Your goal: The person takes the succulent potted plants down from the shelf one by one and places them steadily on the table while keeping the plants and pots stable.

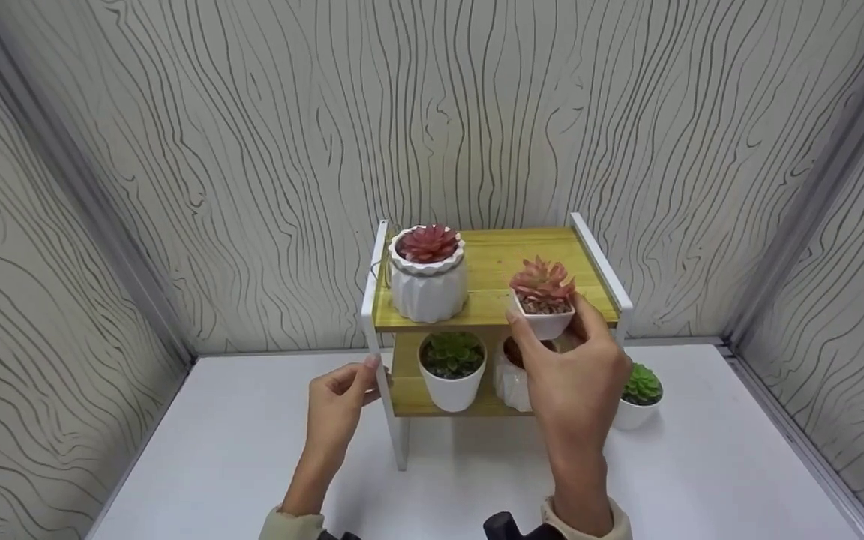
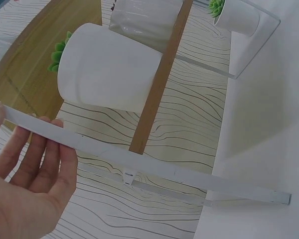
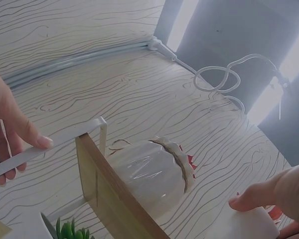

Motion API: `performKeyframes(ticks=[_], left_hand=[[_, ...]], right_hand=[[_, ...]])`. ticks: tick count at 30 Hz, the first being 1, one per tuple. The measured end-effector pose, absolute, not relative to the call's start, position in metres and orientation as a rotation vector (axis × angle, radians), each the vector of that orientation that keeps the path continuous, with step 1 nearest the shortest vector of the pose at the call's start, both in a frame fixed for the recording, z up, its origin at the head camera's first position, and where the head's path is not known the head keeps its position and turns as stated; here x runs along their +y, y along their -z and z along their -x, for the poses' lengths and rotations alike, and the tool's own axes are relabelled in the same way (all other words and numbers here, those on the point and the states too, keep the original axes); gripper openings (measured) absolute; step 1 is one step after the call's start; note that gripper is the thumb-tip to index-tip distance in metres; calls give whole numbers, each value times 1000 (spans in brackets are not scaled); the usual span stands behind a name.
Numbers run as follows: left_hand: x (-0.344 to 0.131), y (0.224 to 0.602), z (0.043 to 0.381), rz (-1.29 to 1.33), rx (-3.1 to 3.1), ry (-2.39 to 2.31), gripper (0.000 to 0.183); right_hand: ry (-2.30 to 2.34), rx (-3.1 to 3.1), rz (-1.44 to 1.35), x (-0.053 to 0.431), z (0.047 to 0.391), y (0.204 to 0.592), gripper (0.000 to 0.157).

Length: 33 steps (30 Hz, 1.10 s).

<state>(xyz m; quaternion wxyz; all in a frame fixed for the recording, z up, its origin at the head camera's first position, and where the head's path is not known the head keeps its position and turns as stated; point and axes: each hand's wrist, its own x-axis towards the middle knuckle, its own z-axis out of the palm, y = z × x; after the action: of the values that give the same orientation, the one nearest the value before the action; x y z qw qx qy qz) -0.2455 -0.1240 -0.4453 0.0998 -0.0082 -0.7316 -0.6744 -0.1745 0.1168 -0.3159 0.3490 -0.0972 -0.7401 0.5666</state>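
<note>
My right hand (image 1: 578, 379) pinches a small square white pot with a reddish succulent (image 1: 544, 315) between thumb and fingers, at the right front edge of the shelf's top board; whether the pot touches the board I cannot tell. My left hand (image 1: 334, 409) grips the white front left leg (image 2: 102, 147) of the two-tier shelf, thumb on one side and fingers on the other. On the top board (image 1: 507, 259), at the left, stands a ribbed white pot with a dark red succulent (image 1: 430, 289).
The lower board (image 1: 409, 401) carries a white pot with a green succulent (image 1: 453, 386) and a ribbed white pot (image 1: 511, 382), partly hidden by my right hand. Another green succulent pot (image 1: 636, 412) stands on the white table (image 1: 709, 457), right of the shelf. Wood-patterned walls (image 1: 267, 165) enclose it.
</note>
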Motion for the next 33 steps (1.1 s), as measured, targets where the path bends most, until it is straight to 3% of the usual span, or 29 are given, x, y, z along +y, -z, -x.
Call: performKeyframes(ticks=[33], left_hand=[[-124,443,243,16,-2170,1983,38]], right_hand=[[-1563,-2019,318,153,139,330,75]])
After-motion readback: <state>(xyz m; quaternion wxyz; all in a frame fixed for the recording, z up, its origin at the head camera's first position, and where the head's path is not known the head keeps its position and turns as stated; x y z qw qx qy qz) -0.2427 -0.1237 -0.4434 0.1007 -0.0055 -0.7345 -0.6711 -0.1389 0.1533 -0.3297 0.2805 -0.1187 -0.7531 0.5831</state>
